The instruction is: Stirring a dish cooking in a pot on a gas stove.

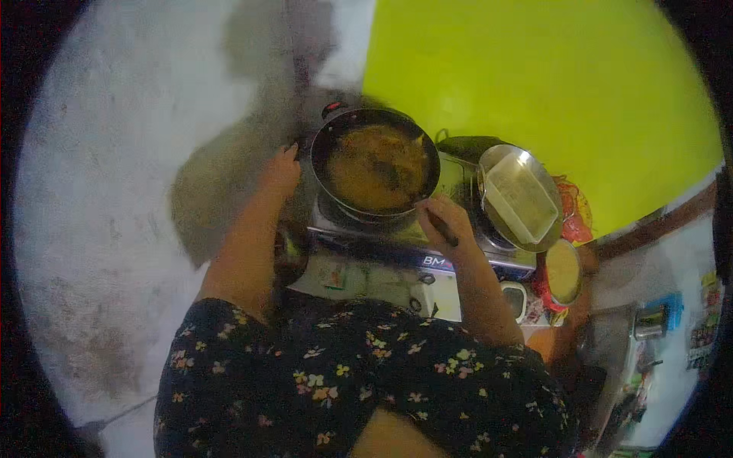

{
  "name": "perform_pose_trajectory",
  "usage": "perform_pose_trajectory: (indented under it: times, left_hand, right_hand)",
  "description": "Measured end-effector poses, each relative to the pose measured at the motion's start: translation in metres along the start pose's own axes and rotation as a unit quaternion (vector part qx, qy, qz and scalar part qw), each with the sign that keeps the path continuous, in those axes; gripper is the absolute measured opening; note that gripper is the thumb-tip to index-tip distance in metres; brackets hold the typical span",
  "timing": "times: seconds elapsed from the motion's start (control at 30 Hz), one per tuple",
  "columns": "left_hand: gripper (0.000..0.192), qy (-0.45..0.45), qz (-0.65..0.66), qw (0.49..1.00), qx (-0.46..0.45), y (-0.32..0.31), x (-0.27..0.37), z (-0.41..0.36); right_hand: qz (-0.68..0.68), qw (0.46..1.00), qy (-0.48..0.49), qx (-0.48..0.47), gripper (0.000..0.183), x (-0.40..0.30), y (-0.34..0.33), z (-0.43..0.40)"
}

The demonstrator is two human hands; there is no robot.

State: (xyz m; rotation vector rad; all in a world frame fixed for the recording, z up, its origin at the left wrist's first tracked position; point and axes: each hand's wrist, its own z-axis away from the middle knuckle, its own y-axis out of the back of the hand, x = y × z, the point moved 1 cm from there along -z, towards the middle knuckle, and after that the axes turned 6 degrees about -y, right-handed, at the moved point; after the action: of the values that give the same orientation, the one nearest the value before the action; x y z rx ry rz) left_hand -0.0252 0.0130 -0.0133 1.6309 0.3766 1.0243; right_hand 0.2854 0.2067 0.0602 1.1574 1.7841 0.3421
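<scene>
A dark, deep frying pan (375, 163) with brownish food or liquid inside sits on the left side of a gas stove (401, 252). My right hand (445, 220) is closed around a dark handle at the pan's lower right edge; whether it belongs to the pan or a utensil is unclear. Left of the pan, near the wall, is my left hand (285, 166), fingers forward beside something dark; the blur hides whether it holds anything. A metal pan (552, 237) on the stove's right side bears a pale rectangular container (524, 197).
A bowl with yellowish contents (564, 272) stands at the stove's right, near a red plastic bag (574, 212). Scissors (415, 303) and a small white-rimmed container (515, 300) lie before the stove. A grey wall (114, 200) rises on the left, a yellow-green one (544, 74) behind.
</scene>
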Motion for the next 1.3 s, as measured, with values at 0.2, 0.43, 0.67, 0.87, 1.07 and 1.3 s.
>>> perform_pose_trajectory:
  times: [0.2,0.43,0.67,0.87,1.07,1.3]
  left_hand:
    - [0.05,-0.037,-0.013,0.999,0.014,0.003,0.004,-0.002]
    - [0.047,-0.038,-0.03,0.999,0.005,0.018,0.026,0.011]
    - [0.047,-0.082,-0.036,0.996,0.002,0.006,0.007,0.009]
    - [0.046,-0.067,-0.015,0.998,-0.003,0.02,0.026,0.016]
    - [0.043,-0.184,-0.199,0.958,-0.089,0.029,0.02,0.016]
    - [0.043,-0.114,0.047,0.992,-0.036,0.025,0.02,0.013]
  right_hand:
    - [-0.044,0.997,-0.055,0.039,0.019,0.015,0.004,-0.004]
    - [0.092,0.989,-0.057,0.099,0.019,0.01,0.03,-0.027]
    - [-0.27,0.911,-0.309,0.053,0.017,0.031,-0.001,-0.04]
    - [0.006,0.99,-0.068,0.125,0.021,0.06,-0.028,-0.026]
    - [-0.106,0.905,-0.405,0.075,0.016,0.031,-0.015,-0.033]
    - [-0.158,0.877,-0.444,0.098,0.013,0.006,-0.007,-0.027]
